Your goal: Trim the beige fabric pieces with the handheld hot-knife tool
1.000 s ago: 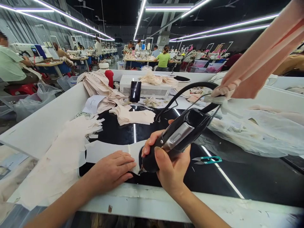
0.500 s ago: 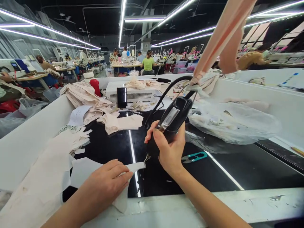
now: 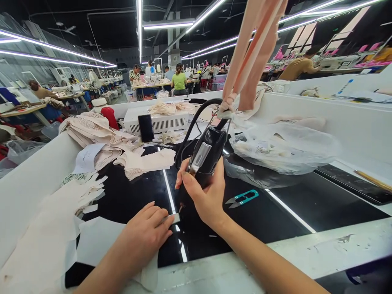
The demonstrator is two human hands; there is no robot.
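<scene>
A black handheld tool [image 3: 203,153] angles down at the center of the frame, gripped by a worker's right hand [image 3: 206,200], its fingers wrapped firmly around the body. The tool's thin tip points at the end of a white fabric piece [image 3: 99,237], which lies lower left of center beneath the worker's left hand [image 3: 150,232]. The left fingers lie close together over the fabric, its narrow end showing just past them; whether they pinch it or only press it, the view cannot tell. A knotted pink cloth strip [image 3: 245,61] hangs from the top of the frame to the tool's upper end, beside a looping black cable [image 3: 187,132]. Teal thread snips [image 3: 248,197] lie right of center on the glossy black table [image 3: 245,230]. A clear plastic bag [image 3: 290,153] spreads behind them, while layered pale fabric [image 3: 39,228] covers the lower left. Toward the back, a dark phone [image 3: 146,128] leans against a vented white box [image 3: 165,123], near a red cone [image 3: 109,117]. Across the workshop, a person in a green top [image 3: 178,81] and another in tan [image 3: 297,68] sit among sewing tables under long strip lights.
</scene>
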